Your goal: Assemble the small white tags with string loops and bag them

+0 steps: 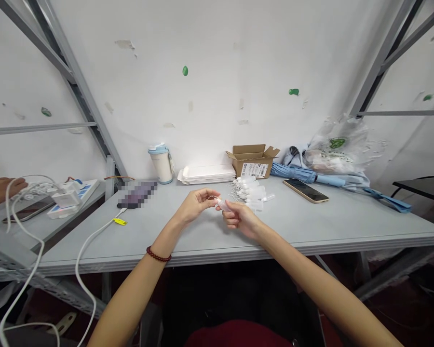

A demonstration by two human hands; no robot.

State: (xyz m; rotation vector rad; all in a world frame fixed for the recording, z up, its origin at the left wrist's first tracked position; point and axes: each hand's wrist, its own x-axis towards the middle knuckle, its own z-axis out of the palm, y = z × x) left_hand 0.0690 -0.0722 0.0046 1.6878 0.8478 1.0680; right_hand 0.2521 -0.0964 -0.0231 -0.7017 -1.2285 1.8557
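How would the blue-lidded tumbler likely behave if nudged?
The tumbler would probably tip if pushed near its lid, being tall and tapering downward. Its rounded sides suggest it might roll once toppled. Weight is uncertain; contents are hidden.

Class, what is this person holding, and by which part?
A small translucent white plastic bottle: the right hand grips its body; the left hand is at its narrow end, exact contact unclear.

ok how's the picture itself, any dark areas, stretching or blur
Head view: wall bright, but very dark below the table; head view: wide-angle look, shelf posts splaying outward toward the top; head view: blocky pixels cover part of the cabled phone; head view: fine detail on the held bottle is hard to make out.
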